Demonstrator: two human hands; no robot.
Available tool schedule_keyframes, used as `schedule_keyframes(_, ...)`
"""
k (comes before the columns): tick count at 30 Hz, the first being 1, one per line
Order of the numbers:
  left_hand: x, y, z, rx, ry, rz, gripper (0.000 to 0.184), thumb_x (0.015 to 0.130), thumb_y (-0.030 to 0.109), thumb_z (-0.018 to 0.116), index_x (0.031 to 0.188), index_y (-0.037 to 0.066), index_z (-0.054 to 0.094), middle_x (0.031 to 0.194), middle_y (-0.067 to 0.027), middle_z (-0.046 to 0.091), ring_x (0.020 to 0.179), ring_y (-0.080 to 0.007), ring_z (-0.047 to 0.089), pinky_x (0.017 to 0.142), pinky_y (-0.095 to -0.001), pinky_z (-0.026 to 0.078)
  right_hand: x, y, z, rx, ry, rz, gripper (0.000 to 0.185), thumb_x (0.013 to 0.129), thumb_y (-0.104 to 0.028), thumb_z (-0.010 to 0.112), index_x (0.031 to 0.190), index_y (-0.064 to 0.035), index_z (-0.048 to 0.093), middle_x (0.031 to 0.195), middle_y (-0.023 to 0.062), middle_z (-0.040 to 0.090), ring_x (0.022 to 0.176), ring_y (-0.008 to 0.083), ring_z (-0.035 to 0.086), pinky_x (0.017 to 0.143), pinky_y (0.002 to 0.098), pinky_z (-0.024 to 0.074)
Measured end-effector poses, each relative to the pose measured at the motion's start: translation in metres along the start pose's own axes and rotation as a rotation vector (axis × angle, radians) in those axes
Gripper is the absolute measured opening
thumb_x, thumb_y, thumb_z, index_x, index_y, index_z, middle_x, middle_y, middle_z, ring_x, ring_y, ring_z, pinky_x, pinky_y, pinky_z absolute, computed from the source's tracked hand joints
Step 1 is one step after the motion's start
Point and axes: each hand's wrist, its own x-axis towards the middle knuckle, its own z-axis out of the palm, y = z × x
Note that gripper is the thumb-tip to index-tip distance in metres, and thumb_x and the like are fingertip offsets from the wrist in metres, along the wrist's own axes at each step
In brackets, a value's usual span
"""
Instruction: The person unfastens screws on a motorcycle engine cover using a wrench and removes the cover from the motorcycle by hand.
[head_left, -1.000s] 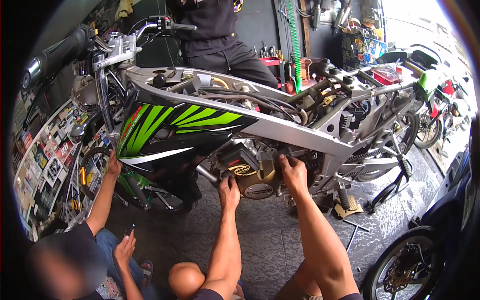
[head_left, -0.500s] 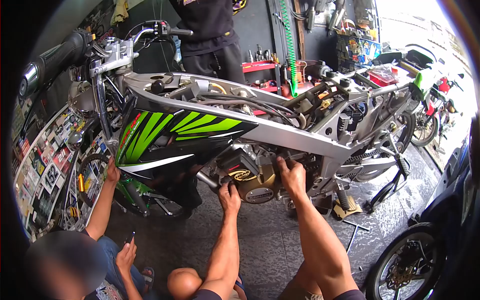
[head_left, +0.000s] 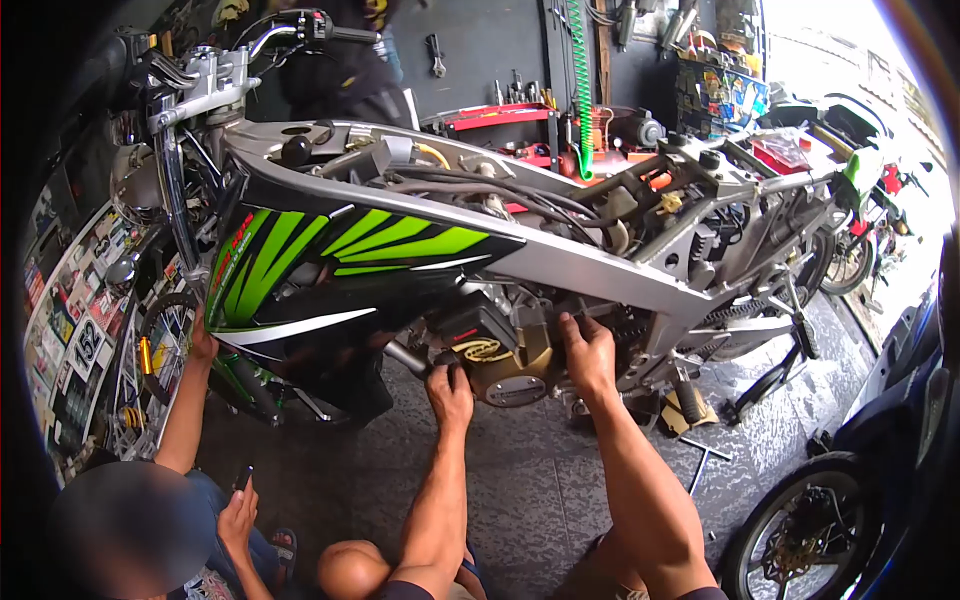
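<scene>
A motorcycle with its seat and rear bodywork off stands across the view, with a black fairing bearing green stripes on its front side. Low on its side are a gold engine cover with an oval badge and a black part with red and yellow marks above it. My left hand is closed at the front edge of the engine cover, fingertips curled at the black part's lower corner. At the rear edge, my right hand grips with its thumb upward; its other fingers are partly hidden.
A co-worker at lower left touches the fairing with one hand and holds a phone in the other. Another person stands behind. A T-handle wrench lies on the floor, near a blue motorcycle's wheel at right.
The view has shifted slightly, so the motorcycle's front sits further left. The standing person has moved left and bent lower, uncovering the red shelf. Both my hands keep their places on the engine.
</scene>
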Motion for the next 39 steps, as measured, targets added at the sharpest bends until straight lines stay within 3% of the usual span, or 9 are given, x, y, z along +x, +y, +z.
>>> schedule_keyframes(1,0.003,0.007,-0.002,0.032,-0.059,-0.056,0.023,0.090,0.007,0.044,0.086,-0.008,0.061,0.079,-0.0183,0.065,0.071,-0.0298,0.061,0.067,-0.0382,0.044,-0.001,0.002,0.008,-0.004,0.090,-0.079,0.044,0.090,-0.033,0.060,0.105,0.0074,0.064,0.093,0.0253,0.068,0.090,0.0308,0.068,0.080,0.0371,0.0491)
schedule_keyframes(4,0.008,0.012,0.005,-0.111,0.043,0.047,0.019,0.087,0.005,0.048,0.088,-0.007,0.062,0.078,-0.0173,0.065,0.072,-0.0287,0.063,0.067,-0.0376,0.045,-0.004,0.006,0.005,-0.033,0.090,-0.041,0.041,0.090,-0.032,0.059,0.106,0.0048,0.065,0.096,0.0246,0.068,0.093,0.0340,0.067,0.082,0.0383,0.0489)
schedule_keyframes(6,0.002,0.004,0.005,-0.118,0.068,0.014,0.018,0.086,0.004,0.048,0.088,-0.008,0.062,0.077,-0.0153,0.066,0.070,-0.0262,0.063,0.066,-0.0368,0.046,-0.006,0.006,-0.001,-0.063,0.063,-0.030,0.040,0.090,-0.032,0.059,0.103,0.0056,0.065,0.092,0.0244,0.068,0.087,0.0338,0.067,0.079,0.0378,0.0488)
schedule_keyframes(8,0.001,0.005,-0.003,-0.047,-0.049,-0.121,0.019,0.086,0.004,0.047,0.090,-0.007,0.062,0.079,-0.0165,0.066,0.072,-0.0266,0.063,0.067,-0.0364,0.046,-0.003,-0.004,-0.004,-0.113,0.014,-0.002,0.036,0.093,-0.027,0.059,0.105,0.0072,0.065,0.091,0.0147,0.069,0.087,0.0155,0.061,0.079,0.0317,0.0479)
schedule_keyframes(9,0.003,0.005,-0.001,-0.047,-0.033,-0.087,0.019,0.086,0.004,0.047,0.089,-0.007,0.062,0.079,-0.0165,0.066,0.071,-0.0271,0.063,0.066,-0.0372,0.046,0.000,-0.002,-0.003,-0.108,-0.029,0.018,0.037,0.093,-0.027,0.059,0.103,0.0077,0.064,0.091,0.0150,0.069,0.084,0.0145,0.061,0.077,0.0312,0.0482)
schedule_keyframes(12,0.001,0.004,0.001,0.015,0.028,0.004,0.019,0.085,0.005,0.047,0.090,-0.006,0.062,0.079,-0.0167,0.066,0.070,-0.0291,0.062,0.065,-0.0384,0.046,0.001,0.007,0.000,0.000,0.041,-0.072,0.038,0.091,-0.031,0.059,0.090,0.0068,0.064,0.079,0.0221,0.067,0.072,0.0274,0.065,0.069,0.0374,0.0480)
schedule_keyframes(26,0.005,0.015,0.006,-0.038,0.082,-0.034,0.026,0.093,0.013,0.046,0.094,-0.008,0.061,0.082,-0.0212,0.064,0.077,-0.0323,0.062,0.071,-0.0379,0.046,-0.013,-0.011,0.001,0.007,0.058,-0.010,0.039,0.084,-0.032,0.069,0.092,0.0062,0.065,0.082,0.0143,0.069,0.075,0.0164,0.062,0.070,0.0314,0.0486)
schedule_keyframes(29,0.006,0.005,-0.005,0.130,-0.138,-0.074,0.032,0.091,0.018,0.044,0.092,-0.008,0.063,0.084,-0.0269,0.064,0.080,-0.0392,0.063,0.068,-0.0416,0.046,-0.012,-0.005,0.002,-0.012,0.051,-0.003,0.037,0.084,-0.030,0.069,0.090,0.0059,0.064,0.080,0.0132,0.068,0.073,0.0151,0.061,0.069,0.0323,0.0486)
schedule_keyframes(39,0.007,0.013,-0.005,0.045,-0.152,-0.050,0.033,0.090,0.020,0.043,0.085,-0.006,0.062,0.076,-0.0231,0.064,0.072,-0.0400,0.061,0.065,-0.0433,0.044,-0.005,-0.006,0.002,0.000,0.041,-0.019,0.039,0.082,-0.031,0.069,0.091,0.0064,0.065,0.081,0.0181,0.070,0.075,0.0221,0.066,0.071,0.0346,0.0501)
